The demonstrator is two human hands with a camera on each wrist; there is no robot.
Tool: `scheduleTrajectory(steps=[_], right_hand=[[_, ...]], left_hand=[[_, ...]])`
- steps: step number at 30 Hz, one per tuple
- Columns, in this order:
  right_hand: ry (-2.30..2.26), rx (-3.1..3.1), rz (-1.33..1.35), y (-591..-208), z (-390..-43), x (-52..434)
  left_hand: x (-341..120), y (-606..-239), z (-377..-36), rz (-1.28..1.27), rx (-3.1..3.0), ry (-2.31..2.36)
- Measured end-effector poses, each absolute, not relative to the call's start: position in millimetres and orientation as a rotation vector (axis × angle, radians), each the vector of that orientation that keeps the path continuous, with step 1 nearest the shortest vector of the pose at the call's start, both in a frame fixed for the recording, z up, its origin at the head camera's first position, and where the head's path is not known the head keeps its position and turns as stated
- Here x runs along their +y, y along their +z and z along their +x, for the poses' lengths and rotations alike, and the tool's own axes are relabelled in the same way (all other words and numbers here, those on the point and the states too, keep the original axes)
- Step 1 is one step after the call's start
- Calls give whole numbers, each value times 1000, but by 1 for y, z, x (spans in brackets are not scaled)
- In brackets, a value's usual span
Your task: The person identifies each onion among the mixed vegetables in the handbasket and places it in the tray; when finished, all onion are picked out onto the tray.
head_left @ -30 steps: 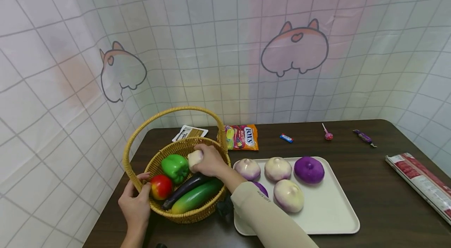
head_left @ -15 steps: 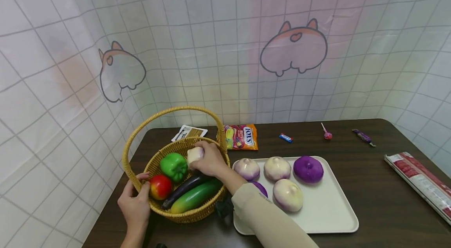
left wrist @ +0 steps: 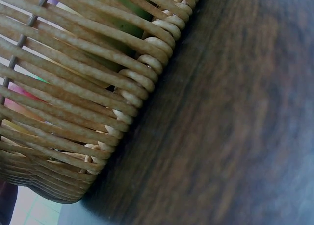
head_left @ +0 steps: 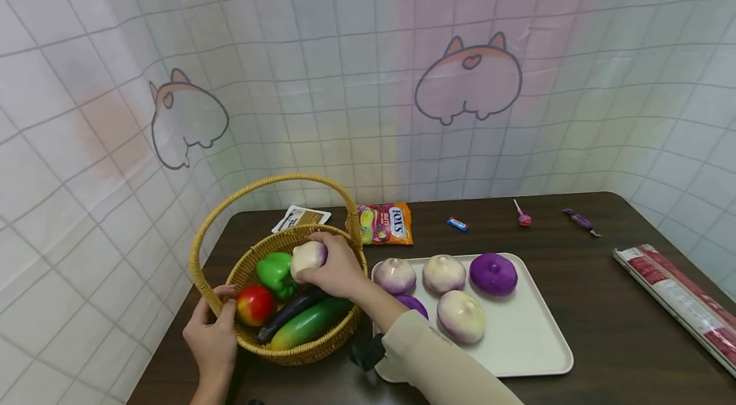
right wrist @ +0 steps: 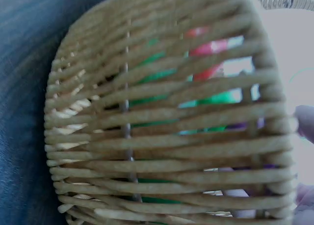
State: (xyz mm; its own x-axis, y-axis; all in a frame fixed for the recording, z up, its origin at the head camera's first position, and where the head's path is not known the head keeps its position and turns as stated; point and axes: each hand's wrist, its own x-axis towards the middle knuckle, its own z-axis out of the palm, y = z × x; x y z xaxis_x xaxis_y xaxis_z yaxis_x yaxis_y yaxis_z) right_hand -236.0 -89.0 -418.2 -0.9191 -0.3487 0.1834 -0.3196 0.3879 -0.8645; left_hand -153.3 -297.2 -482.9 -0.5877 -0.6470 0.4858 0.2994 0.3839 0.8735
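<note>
A wicker basket (head_left: 299,354) with a tall handle stands at the table's left. It holds a green pepper (head_left: 271,269), a red apple (head_left: 254,305), a dark eggplant (head_left: 287,310) and a green-yellow mango (head_left: 307,324). My right hand (head_left: 332,266) grips a white-purple onion (head_left: 307,257) just above the basket. At the basket's left rim (head_left: 225,295), my left hand (head_left: 211,336) holds the weave with its fingers curled over the edge. Both wrist views show only basket weave (left wrist: 83,87) (right wrist: 162,137) close up.
A cream tray (head_left: 529,347) right of the basket carries several more onions, one all purple (head_left: 492,273). Behind lie a candy bag (head_left: 384,223), a card (head_left: 300,218), small sweets (head_left: 457,223), a lollipop (head_left: 522,217). A red-white packet (head_left: 673,296) sits at the right edge.
My right hand has lifted the onion slightly upward and leftward over the basket. The left hand has stayed on the rim. The head view shifted a little.
</note>
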Motion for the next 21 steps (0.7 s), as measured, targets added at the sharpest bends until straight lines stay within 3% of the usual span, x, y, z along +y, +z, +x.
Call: scheduleTrajectory(steps=[7,21], right_hand=[[-1773,2364,-555,-413,-218,-81],[-1810,2319,-687,-409,-187,-63]], left_hand=[[-296,-481,-152,299,-1758,-1351],[-299,-485,-155,306,-1762,-1350]])
